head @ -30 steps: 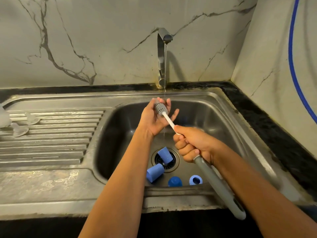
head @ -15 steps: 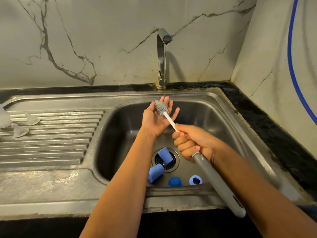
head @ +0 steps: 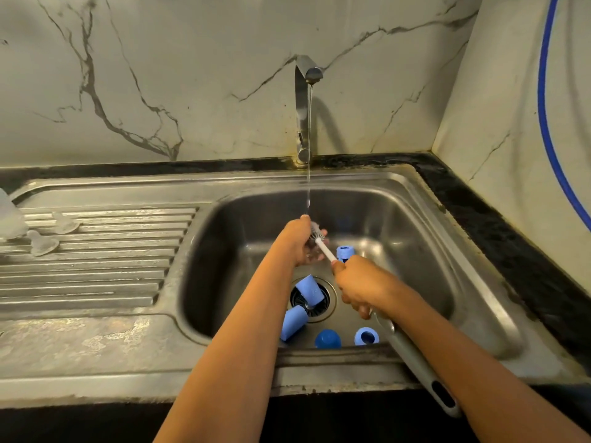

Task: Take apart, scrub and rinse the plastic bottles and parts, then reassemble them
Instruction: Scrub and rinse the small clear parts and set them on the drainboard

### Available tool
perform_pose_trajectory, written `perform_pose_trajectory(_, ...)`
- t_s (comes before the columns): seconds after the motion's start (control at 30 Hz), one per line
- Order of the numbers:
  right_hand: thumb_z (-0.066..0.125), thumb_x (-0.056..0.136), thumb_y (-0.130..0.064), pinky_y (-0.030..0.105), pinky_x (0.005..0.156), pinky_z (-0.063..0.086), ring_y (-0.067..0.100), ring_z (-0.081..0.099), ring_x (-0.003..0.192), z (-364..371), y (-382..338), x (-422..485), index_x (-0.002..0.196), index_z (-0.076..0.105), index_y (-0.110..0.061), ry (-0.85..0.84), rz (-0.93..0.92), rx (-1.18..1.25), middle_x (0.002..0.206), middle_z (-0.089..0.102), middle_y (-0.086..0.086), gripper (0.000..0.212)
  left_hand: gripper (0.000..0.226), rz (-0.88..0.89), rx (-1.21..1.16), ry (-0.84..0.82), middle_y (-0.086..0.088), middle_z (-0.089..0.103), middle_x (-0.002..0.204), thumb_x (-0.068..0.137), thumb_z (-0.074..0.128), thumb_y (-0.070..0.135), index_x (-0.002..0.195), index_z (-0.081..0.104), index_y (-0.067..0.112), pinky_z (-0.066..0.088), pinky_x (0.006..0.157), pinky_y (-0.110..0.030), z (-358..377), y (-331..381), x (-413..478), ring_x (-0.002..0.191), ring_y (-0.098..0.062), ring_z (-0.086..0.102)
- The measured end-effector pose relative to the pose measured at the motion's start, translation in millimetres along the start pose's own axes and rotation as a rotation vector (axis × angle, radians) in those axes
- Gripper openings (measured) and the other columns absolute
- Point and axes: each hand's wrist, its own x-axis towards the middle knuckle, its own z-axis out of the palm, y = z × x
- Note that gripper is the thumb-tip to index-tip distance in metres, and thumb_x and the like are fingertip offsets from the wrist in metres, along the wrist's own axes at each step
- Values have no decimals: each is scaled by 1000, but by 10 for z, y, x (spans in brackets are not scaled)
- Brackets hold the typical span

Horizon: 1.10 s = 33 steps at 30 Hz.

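Under the running tap [head: 303, 107], my left hand [head: 299, 244] is turned palm down, its fingers curled round the grey bristle head of a bottle brush [head: 323, 249]. My right hand [head: 361, 289] grips the brush where its white shaft meets the long grey handle [head: 412, 356]. In the sink basin [head: 415, 251] lie two light-blue caps [head: 308, 290] [head: 292, 322] at the drain, a dark-blue cap [head: 327, 338], a blue ring [head: 366, 336] and a second blue ring [head: 345, 252] behind my right hand.
On the ribbed drainboard [head: 96, 276] at the left sit two clear teats [head: 65, 222] [head: 41, 243] and a clear bottle [head: 9, 219] at the frame edge. A blue hose [head: 543, 123] runs down the right wall. Black counter borders the sink.
My left hand went from palm up and open under the brush head to palm down with fingers wrapped round it. Both hands sank lower into the basin.
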Motion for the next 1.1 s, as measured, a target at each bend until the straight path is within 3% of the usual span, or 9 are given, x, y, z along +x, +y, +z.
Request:
perform_pose_trajectory(0.17,40,99,-34,12,22,15,1,19,25,-295,-115,-33,52,38,-17,-553,120,972,37,29,-8,50,51,72,-683,-367,-3,72,98,102,25,45,101,67,16,42,94,-42,-115,140,-20,97,-20,64)
perform_pose_trajectory(0.23,42,95,-32,12,20,17,1,12,28,-352,-151,-86,51,39,-16,-717,122,1151,36,29,-7,48,49,114,-816,-451,-3,71,99,101,30,46,97,67,15,43,97,-44,-109,167,-64,101,-20,63)
perform_pose_trajectory(0.33,39,99,-34,12,22,15,0,15,27,-320,-154,-104,53,37,-17,-572,122,992,37,29,-8,49,36,141,-709,-422,3,68,87,100,39,42,87,62,19,46,92,-45,-110,194,-123,90,-15,67)
perform_pose_trajectory(0.43,32,102,-35,15,29,18,6,23,31,-168,-111,-119,65,39,-16,-203,88,418,43,36,-4,43,29,26,-304,-188,7,67,71,102,40,36,82,57,23,46,77,-33,-120,168,-96,76,-11,66)
perform_pose_trajectory(0.57,26,104,-25,28,46,32,19,37,46,35,-88,-116,100,55,2,-12,85,-169,74,53,17,40,31,-13,220,99,1,65,65,100,38,26,77,56,16,36,60,-25,-53,6,4,72,-17,59)
perform_pose_trajectory(0.7,33,101,-36,16,29,20,7,24,30,-77,-93,-20,66,44,-13,-205,129,323,41,37,-3,43,42,0,-243,-52,0,66,82,103,29,42,87,59,18,45,75,-31,-66,78,4,76,-15,61)
perform_pose_trajectory(0.87,40,97,-32,12,21,17,1,14,27,-318,-130,-12,51,40,-15,-730,147,1194,36,30,-6,50,43,115,-803,-363,-1,70,95,101,34,44,98,65,15,45,93,-41,-85,169,-49,94,-16,65)
perform_pose_trajectory(0.93,40,97,-33,11,21,17,1,14,27,-325,-132,-30,51,40,-15,-737,140,1187,36,30,-6,50,37,157,-753,-350,2,67,85,100,39,44,89,62,17,46,93,-42,-71,171,-62,91,-15,65)
perform_pose_trajectory(1.1,34,101,-37,12,28,17,4,22,28,-208,-89,-65,61,39,-17,-244,96,493,40,33,-6,45,25,41,-299,-135,10,65,68,102,40,35,86,55,23,44,82,-31,-146,167,-54,70,-9,67)
